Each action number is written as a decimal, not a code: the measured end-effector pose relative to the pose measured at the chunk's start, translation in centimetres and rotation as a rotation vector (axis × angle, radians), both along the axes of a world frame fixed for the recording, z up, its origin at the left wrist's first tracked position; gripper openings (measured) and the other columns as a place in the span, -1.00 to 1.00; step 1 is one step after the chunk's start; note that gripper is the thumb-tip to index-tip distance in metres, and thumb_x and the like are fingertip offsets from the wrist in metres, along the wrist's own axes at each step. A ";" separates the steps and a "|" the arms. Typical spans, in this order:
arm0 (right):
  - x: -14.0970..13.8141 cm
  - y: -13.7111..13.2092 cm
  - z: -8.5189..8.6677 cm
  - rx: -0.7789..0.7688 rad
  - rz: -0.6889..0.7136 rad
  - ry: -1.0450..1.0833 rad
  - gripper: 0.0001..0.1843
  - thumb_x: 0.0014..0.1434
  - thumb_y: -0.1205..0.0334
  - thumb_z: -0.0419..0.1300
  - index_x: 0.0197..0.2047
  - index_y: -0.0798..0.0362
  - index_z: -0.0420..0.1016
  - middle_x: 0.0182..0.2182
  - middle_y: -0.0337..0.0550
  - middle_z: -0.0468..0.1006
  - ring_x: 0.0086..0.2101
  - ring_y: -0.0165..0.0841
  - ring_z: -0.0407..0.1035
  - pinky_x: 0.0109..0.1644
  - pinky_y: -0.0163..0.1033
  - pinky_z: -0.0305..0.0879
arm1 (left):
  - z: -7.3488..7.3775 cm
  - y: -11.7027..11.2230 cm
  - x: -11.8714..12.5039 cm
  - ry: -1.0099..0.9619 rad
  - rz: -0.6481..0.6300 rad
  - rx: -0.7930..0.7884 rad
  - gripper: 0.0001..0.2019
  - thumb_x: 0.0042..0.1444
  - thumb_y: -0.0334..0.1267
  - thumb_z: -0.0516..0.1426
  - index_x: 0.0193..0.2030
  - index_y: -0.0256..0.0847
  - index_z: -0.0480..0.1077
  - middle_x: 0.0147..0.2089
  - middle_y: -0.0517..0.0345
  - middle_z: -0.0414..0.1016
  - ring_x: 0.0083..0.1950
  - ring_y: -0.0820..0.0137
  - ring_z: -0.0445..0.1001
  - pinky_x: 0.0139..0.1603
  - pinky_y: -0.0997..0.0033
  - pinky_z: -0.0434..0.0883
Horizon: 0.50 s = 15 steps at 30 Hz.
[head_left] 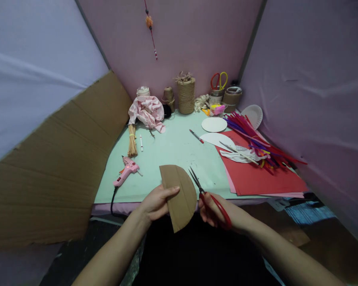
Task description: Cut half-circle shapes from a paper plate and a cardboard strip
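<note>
Worn on the head, the single camera looks forward and down across the near edge of the table (pixel 173 147). It sits close, its view reaching past the far edge to the pink wall (pixel 193 39).

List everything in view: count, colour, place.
Table: one, mint green, centre
Cardboard panel: one, brown, left
Beaded string: one, red, back
Crumpled cloth: one, pink and white, back left
Twine spools: two, brown, back
Loop handles: two, red and yellow, back-right jar
Other small items: several, mixed colours, back
Plate: one, white, back right
Fuzzy stems: many, pink and purple, right
Sheets: at least two, red and pink, front right
Oval disc: one, white, right of centre
Slim tools: several, mixed colours, across the table
Stick bundle: one, tan, left
Glue gun: one, pink, front left
Cardboard semicircle: one, brown, front centre
Scissors: one pair, red-handled, front centre
Left hand: one, bare, on the semicircle
Right hand: one, bare, on the scissors
</note>
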State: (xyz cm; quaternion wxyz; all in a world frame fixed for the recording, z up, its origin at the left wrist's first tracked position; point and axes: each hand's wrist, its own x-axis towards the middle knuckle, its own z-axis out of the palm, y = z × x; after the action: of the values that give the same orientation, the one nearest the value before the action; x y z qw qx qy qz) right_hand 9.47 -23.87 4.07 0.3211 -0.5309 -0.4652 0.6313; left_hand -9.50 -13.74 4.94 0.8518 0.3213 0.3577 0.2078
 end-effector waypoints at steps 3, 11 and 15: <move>0.2 -0.1 -0.1 0.017 0.025 -0.045 -0.22 0.05 -0.55 -0.26 -0.32 0.06 0.21 -0.54 -0.23 0.38 -0.61 -0.49 0.21 -0.56 -0.35 0.08 | 0.2 0.2 -0.1 -0.001 0.012 0.006 -0.66 -0.09 -0.34 0.34 -0.13 -0.37 0.49 -0.17 -0.12 0.59 -0.16 0.19 0.54 -0.06 0.21 0.38; 0.7 -0.4 -0.2 0.118 0.132 -0.080 -0.32 0.19 -0.42 -0.24 -0.25 0.07 0.21 -0.44 -0.19 0.39 -0.53 -0.47 0.24 -0.48 -0.33 0.18 | -0.3 0.1 -0.6 -0.038 -0.101 -0.003 -0.66 -0.04 -0.34 0.32 -0.09 -0.37 0.49 -0.12 -0.18 0.57 -0.11 0.15 0.54 -0.03 0.18 0.37; 0.9 -0.6 -0.3 0.144 0.167 -0.091 -0.32 0.19 -0.42 -0.25 -0.21 0.07 0.21 -0.40 -0.16 0.40 -0.51 -0.47 0.23 -0.47 -0.33 0.19 | -0.4 0.0 -0.7 -0.039 -0.121 0.004 -0.65 -0.03 -0.35 0.31 -0.06 -0.36 0.48 -0.09 -0.19 0.56 -0.09 0.15 0.53 -0.02 0.17 0.37</move>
State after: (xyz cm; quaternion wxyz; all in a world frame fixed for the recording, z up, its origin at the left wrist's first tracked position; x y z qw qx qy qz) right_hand 10.42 -24.43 3.75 0.2833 -0.4939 -0.5661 0.5961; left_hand -10.19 -13.69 4.51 0.8689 0.3400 0.3207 0.1629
